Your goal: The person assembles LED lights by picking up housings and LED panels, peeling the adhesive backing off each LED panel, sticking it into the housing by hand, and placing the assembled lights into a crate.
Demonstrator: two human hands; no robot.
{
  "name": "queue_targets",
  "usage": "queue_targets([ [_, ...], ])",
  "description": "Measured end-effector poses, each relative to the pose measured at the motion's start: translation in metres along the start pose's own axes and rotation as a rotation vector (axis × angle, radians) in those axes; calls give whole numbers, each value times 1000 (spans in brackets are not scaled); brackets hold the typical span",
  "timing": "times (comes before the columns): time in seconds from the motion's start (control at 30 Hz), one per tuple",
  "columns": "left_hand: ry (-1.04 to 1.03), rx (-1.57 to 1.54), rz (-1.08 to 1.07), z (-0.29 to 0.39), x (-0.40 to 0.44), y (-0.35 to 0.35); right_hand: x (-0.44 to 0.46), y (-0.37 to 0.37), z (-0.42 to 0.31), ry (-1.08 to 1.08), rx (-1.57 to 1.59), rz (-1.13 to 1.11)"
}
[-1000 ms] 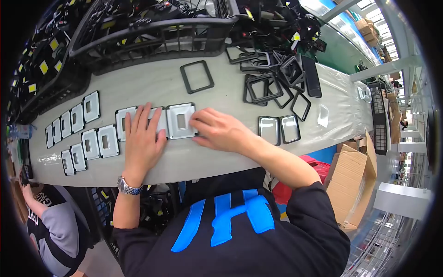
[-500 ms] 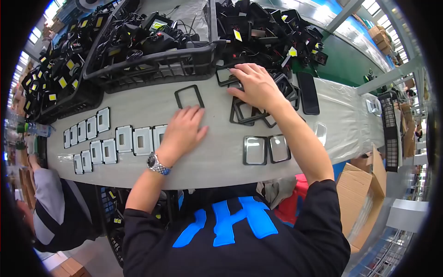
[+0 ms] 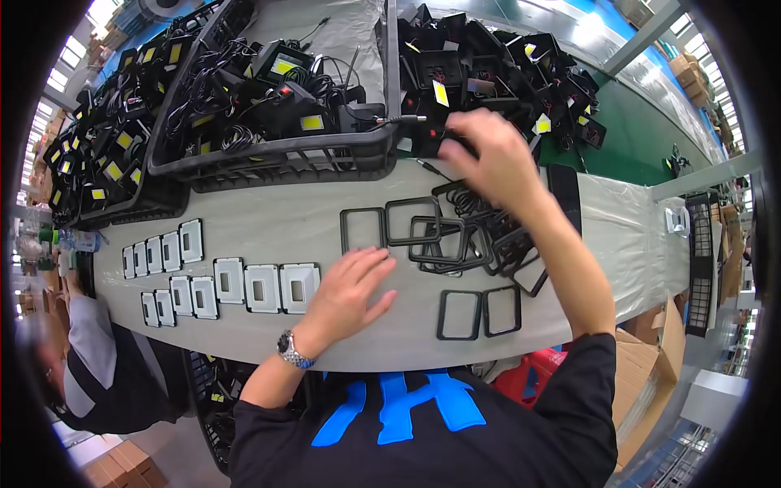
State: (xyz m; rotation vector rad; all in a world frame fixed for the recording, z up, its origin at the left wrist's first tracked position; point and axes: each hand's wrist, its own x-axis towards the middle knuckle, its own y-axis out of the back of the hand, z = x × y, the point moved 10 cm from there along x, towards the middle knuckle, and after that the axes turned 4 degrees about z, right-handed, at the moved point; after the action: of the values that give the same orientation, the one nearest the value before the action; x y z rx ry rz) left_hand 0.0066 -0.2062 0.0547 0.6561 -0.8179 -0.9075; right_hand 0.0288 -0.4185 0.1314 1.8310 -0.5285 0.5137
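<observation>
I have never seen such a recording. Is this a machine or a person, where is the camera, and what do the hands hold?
This is a person with two bare hands, seen by one camera worn on the head. On the table lie rows of pale panels and several black frames. Behind, a black crate carries dark wired parts. The left hand is spread, holding nothing visible. The right hand is raised and blurred; I cannot tell whether it holds something.

Black rectangular frames (image 3: 413,242) (some overlapping) lie on the pale table (image 3: 382,337).
</observation>
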Motion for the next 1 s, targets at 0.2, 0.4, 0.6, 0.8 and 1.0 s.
queue_targets([
  [0.2, -7, -103, -38, 17, 0, -16, 55, -56, 67, -271, -337, -211],
  [0.4, -18, -184, -24, 26, -1, -8, 63, -75, 77, -163, -419, -228],
  [0.6, -38, -305, 79, 28, 13, 7, 50, -75, 69, 1, -429, -310],
  [0.8, -35, -395, 93, 36, 13, 10, 58, -55, 58, -181, -465, -140],
  [1.0, -10, -383, 67, 39, -2, 3, 83, -71, 73, -54, -617, -217],
])
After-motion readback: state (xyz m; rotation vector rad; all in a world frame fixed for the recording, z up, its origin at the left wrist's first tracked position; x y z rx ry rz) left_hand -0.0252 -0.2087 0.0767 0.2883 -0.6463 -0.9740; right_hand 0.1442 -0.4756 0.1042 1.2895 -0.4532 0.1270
